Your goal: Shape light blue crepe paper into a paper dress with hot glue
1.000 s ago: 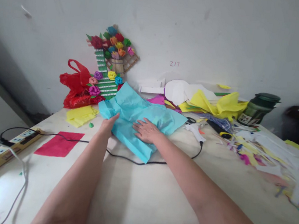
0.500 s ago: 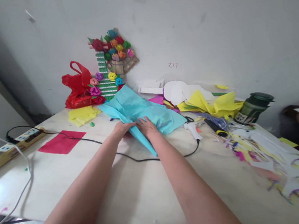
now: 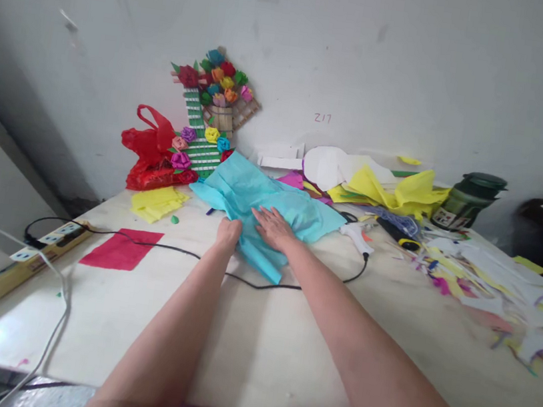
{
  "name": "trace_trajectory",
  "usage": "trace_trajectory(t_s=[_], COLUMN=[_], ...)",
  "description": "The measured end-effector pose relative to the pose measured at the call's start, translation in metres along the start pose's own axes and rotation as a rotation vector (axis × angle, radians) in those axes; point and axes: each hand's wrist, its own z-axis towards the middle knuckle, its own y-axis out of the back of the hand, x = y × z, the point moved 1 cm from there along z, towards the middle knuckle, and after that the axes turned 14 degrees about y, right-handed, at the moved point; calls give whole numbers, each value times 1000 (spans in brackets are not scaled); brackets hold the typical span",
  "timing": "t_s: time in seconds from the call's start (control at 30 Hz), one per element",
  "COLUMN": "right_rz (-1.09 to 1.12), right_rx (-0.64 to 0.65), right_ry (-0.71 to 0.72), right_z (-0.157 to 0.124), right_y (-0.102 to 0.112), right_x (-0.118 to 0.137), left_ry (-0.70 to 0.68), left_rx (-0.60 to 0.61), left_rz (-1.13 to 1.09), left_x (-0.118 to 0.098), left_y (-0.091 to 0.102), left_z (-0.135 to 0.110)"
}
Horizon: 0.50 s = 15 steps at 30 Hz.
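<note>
Pale table [image 3: 281,353] fills the view, wall behind it. Crumpled cyan tissue sheet [image 3: 253,191] lies on the table at 12 o'clock from the person, near the far edge, its near corner over a black cord [image 3: 260,284]. Both bare forearms reach out to it. Right hand [image 3: 274,225] lies flat on the sheet, palm down, fingers spread, gripping nothing. Left hand [image 3: 229,233] is at 9 o'clock of the right, just beside it, fingers curled closed on the sheet's near-left edge. Yellow paper heap [image 3: 394,190] at 2 o'clock of the sheet, against the wall. Red plastic bag [image 3: 150,153] at 10 o'clock, touching a paper-flower craft [image 3: 208,114] that leans on the wall at 11 o'clock. Paper scraps [image 3: 493,282] spread across the table at 3 o'clock. Power strip [image 3: 16,258] at 8 o'clock, by the left edge. Flat red paper square [image 3: 121,248] at 8 o'clock, nearer the hands. Folded yellow paper [image 3: 158,202] at 9 o'clock. Dark green jar [image 3: 468,201] at 2 o'clock, past the yellow heap. White glue gun [image 3: 356,236] at 3 o'clock, just beside the sheet.
</note>
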Motion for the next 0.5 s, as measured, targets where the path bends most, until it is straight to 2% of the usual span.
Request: trace_trajectory(t_s=[0.13, 0.2, 0.27, 0.37, 0.43, 0.5], right_rz=[-17, 9, 102, 380, 543, 549], right_rx=[29, 8, -35, -131, -183, -194], right_ry=[26, 46, 17, -135, -165, -146], right_z=[-1, 0, 3, 5, 4, 0], right_y=[-4, -5, -3, 5, 12, 17], right_x=[1, 0, -5, -21, -32, -40], left_ry=[-4, -21, -36, -64, -84, -98], left_rx=[87, 119, 97, 33, 10, -6], left_rz=[-82, -33, 97, 285, 357, 398], left_x=[-2, -2, -2, -4, -5, -6], left_y=[0, 3, 5, 6, 6, 6], left_z=[-4, -5, -6, -7, -8, -10])
